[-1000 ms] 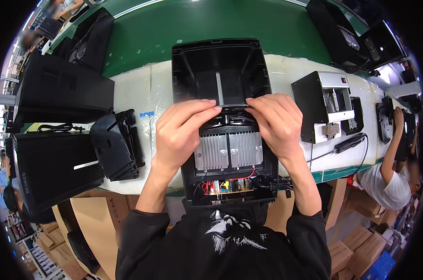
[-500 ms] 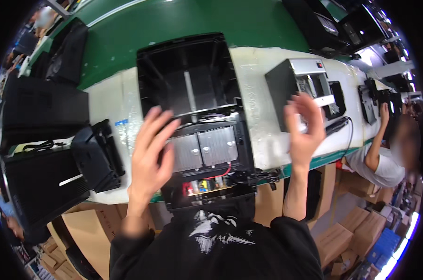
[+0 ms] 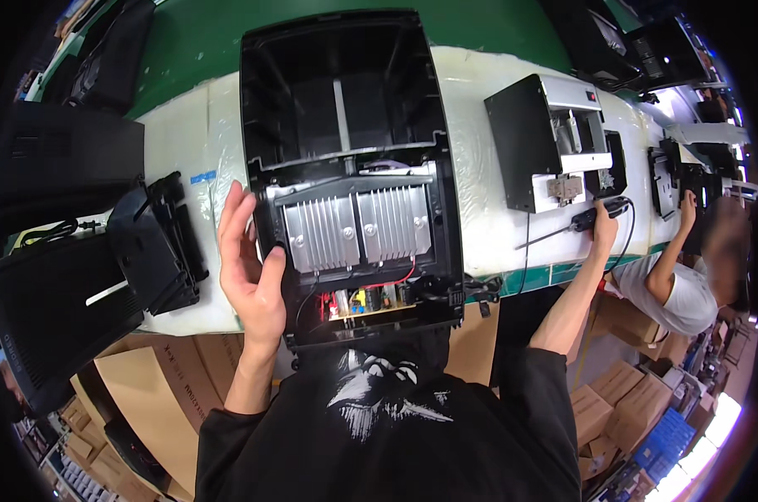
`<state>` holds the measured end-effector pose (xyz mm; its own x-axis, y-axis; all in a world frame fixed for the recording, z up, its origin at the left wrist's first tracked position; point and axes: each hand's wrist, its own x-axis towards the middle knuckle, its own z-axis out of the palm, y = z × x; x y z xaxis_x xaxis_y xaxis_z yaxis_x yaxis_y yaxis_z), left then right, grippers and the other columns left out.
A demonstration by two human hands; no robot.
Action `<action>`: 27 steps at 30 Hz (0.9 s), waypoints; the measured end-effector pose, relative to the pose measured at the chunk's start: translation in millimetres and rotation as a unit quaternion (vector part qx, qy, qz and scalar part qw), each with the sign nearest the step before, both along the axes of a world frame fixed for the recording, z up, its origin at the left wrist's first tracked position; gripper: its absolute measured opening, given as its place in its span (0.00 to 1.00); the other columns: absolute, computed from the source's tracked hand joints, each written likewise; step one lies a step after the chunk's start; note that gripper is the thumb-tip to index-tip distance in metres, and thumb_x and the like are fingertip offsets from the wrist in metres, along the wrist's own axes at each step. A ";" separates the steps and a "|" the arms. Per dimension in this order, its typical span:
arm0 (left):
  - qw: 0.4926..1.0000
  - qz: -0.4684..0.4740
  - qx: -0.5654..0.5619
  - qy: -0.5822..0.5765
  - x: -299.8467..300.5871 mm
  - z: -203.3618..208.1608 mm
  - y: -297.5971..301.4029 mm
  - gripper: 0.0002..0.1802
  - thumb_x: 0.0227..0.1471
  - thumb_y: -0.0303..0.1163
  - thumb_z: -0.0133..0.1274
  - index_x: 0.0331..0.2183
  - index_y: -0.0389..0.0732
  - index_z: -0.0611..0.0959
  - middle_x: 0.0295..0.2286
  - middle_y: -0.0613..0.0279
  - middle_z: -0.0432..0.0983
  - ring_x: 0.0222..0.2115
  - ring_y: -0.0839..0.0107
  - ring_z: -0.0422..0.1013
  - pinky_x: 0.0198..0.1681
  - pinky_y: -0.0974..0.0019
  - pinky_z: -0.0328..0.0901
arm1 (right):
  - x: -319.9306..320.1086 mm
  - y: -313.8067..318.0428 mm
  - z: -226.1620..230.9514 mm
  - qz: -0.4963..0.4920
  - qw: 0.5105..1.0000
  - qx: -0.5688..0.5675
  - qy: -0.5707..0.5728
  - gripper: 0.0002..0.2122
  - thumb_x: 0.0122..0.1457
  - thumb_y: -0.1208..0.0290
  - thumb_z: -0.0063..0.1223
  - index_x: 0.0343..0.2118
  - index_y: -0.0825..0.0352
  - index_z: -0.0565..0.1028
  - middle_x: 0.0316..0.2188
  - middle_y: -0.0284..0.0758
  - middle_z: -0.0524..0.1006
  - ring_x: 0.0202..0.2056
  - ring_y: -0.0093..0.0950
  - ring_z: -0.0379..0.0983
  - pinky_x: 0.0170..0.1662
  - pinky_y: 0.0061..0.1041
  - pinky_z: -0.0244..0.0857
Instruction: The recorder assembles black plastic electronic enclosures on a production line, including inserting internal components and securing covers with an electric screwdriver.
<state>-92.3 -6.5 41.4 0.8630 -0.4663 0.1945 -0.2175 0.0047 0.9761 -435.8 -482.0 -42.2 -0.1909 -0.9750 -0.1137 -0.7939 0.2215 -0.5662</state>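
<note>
Right in front of me lies an opened black housing (image 3: 345,92), its deep empty half on the far side. Two silver finned heat sinks (image 3: 358,224) sit side by side in the near half, and a circuit board (image 3: 369,308) with small parts and a red wire lies nearer to me. My left hand (image 3: 255,276) is open at the housing's left edge, thumb apart from the fingers; whether it touches is hard to tell. Off to the right, my right hand (image 3: 603,227) is closed around a black electric screwdriver (image 3: 586,219), its long bit pointing left.
A black and silver metal box (image 3: 529,138) with an open side stands at the right. Black housing parts (image 3: 157,243) lean at the left beside a large black panel (image 3: 69,309). Cardboard boxes (image 3: 157,393) stand below the table edge. Another person (image 3: 668,289) works at far right.
My right hand has moved right and taken hold of the electric screwdriver. The left hand has drawn back left off the heat sinks, which now show fully.
</note>
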 end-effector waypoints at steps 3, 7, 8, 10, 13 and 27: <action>0.999 -0.013 -0.014 0.039 -4.4 4.4 2.7 0.35 0.35 0.12 0.40 0.52 0.32 0.65 0.58 0.48 0.50 0.60 0.60 0.47 0.62 0.61 0.40 | -29.1 -1.9 -28.6 -0.016 0.983 -0.107 -0.147 0.23 0.43 0.56 0.58 0.32 0.77 0.74 0.25 0.39 0.75 0.23 0.28 0.71 0.29 0.27 0.64; 0.998 -0.032 0.001 0.048 -11.8 6.4 8.2 0.39 0.31 0.12 0.38 0.53 0.32 0.63 0.58 0.47 0.50 0.60 0.60 0.45 0.62 0.61 0.38 | -56.1 43.6 41.3 0.016 0.912 -0.262 -0.315 0.10 0.48 0.69 0.55 0.28 0.73 0.76 0.27 0.34 0.74 0.31 0.25 0.69 0.38 0.24 0.65; 0.998 -0.022 0.011 0.057 -9.6 6.4 6.7 0.40 0.29 0.13 0.36 0.53 0.31 0.63 0.58 0.47 0.50 0.60 0.60 0.48 0.62 0.62 0.40 | -51.9 60.6 66.8 0.017 0.857 -0.310 -0.411 0.08 0.50 0.70 0.51 0.28 0.70 0.74 0.25 0.35 0.74 0.29 0.27 0.70 0.36 0.25 0.65; 0.997 -0.008 -0.006 0.073 -7.7 4.7 2.2 0.41 0.28 0.14 0.38 0.53 0.30 0.62 0.57 0.47 0.52 0.60 0.59 0.48 0.62 0.61 0.40 | -56.1 90.2 133.7 0.141 0.831 -0.240 -0.482 0.11 0.50 0.63 0.46 0.27 0.68 0.69 0.22 0.40 0.73 0.25 0.30 0.70 0.35 0.26 0.65; 0.997 0.001 -0.027 0.067 -10.2 1.3 -17.2 0.41 0.27 0.15 0.39 0.53 0.29 0.63 0.57 0.48 0.53 0.59 0.59 0.51 0.62 0.61 0.43 | 4.2 137.8 205.9 0.146 0.642 -0.486 -0.575 0.16 0.45 0.63 0.43 0.28 0.74 0.69 0.26 0.45 0.73 0.32 0.38 0.71 0.46 0.41 0.63; 0.998 0.002 -0.037 0.059 -5.6 0.1 -35.9 0.33 0.27 0.13 0.37 0.44 0.33 0.71 0.57 0.45 0.52 0.57 0.58 0.55 0.58 0.64 0.52 | 68.4 144.1 195.1 0.382 0.647 -0.393 -0.530 0.37 0.52 0.31 0.29 0.26 0.70 0.70 0.17 0.38 0.67 0.19 0.30 0.65 0.25 0.27 0.61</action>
